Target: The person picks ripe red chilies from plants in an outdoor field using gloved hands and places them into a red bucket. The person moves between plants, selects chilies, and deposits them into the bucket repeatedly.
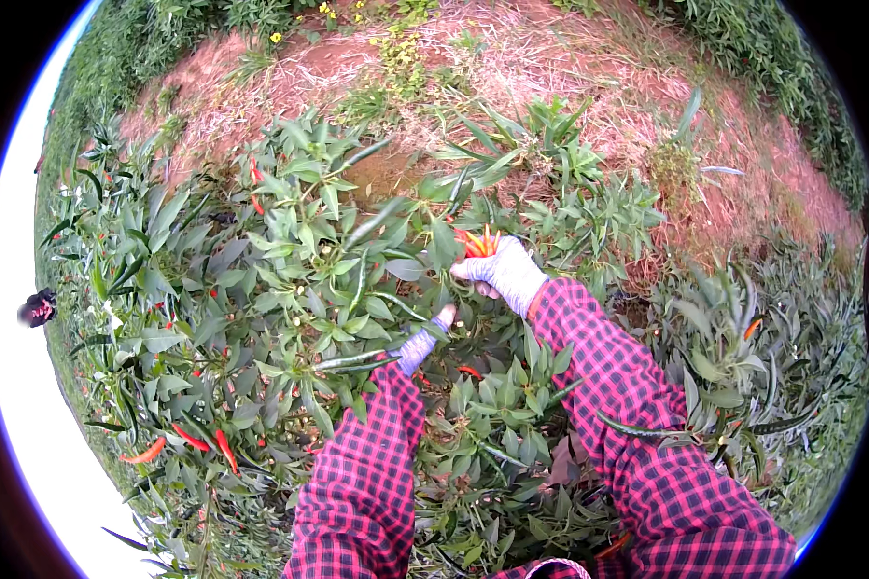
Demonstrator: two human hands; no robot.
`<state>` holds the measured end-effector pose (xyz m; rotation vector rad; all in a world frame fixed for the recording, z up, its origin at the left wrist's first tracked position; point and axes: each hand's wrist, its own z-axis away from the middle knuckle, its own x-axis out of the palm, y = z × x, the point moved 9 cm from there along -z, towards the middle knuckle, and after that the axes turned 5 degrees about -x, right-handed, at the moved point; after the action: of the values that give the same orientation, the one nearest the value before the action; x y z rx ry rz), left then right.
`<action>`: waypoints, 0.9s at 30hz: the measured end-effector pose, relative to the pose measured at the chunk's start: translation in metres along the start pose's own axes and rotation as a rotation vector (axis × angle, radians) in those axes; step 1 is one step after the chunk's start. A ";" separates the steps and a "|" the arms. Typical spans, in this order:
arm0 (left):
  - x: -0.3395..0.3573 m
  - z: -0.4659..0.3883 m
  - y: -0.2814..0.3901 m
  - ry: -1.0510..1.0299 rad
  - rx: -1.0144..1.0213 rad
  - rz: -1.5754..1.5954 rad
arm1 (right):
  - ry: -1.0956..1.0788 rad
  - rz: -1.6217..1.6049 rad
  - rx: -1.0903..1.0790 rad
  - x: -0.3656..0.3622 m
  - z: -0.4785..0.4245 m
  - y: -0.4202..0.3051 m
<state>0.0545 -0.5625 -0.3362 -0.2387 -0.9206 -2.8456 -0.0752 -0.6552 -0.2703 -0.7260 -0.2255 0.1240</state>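
My right hand (507, 273), in a pale knit glove, is closed around a bunch of red and orange chili peppers (481, 244), whose tips stick up past the fingers. My left hand (420, 349) wears a similar glove with a bare fingertip showing. It reaches in among the leaves of a chili pepper plant (347, 304), and foliage hides most of its fingers, so I cannot tell what it touches. Long green chilies (351, 360) hang just beside the left wrist. A red chili (469, 372) shows lower down among the leaves, between my forearms.
Ripe red chilies (226, 450) hang on the plants at the lower left. More pepper plants (739, 362) stand on the right, against my sleeve. Beyond lies reddish soil with dry straw (507, 54), bordered by green rows. Another person (38, 307) is at the far left.
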 end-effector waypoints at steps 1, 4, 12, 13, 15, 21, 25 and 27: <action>0.001 0.003 0.001 0.010 0.011 -0.017 | -0.016 -0.007 -0.009 0.002 0.005 -0.006; 0.001 0.009 0.006 0.051 0.033 -0.050 | -0.053 -0.220 0.006 0.006 0.004 0.013; -0.059 0.041 0.071 0.500 0.213 -0.204 | -0.292 -1.049 0.054 0.021 0.055 -0.032; -0.061 0.050 0.084 0.582 0.253 -0.225 | -0.323 -1.121 -0.007 0.025 0.057 -0.042; -0.048 0.077 0.109 0.696 0.352 -0.226 | -0.393 -1.262 -0.131 0.030 0.061 -0.062; 0.085 0.184 0.175 0.105 0.325 -0.138 | -0.210 -0.824 -0.285 0.030 0.114 -0.103; 0.065 0.260 0.205 0.387 0.577 -0.469 | -0.120 -0.655 -0.317 0.087 0.193 -0.152; 0.042 0.309 0.197 0.470 0.448 -0.398 | -0.145 -0.619 -0.351 0.123 0.216 -0.147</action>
<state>0.0822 -0.5420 0.0314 0.6988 -1.5708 -2.7026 -0.0045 -0.6020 0.0040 -0.9648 -0.6099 -0.4650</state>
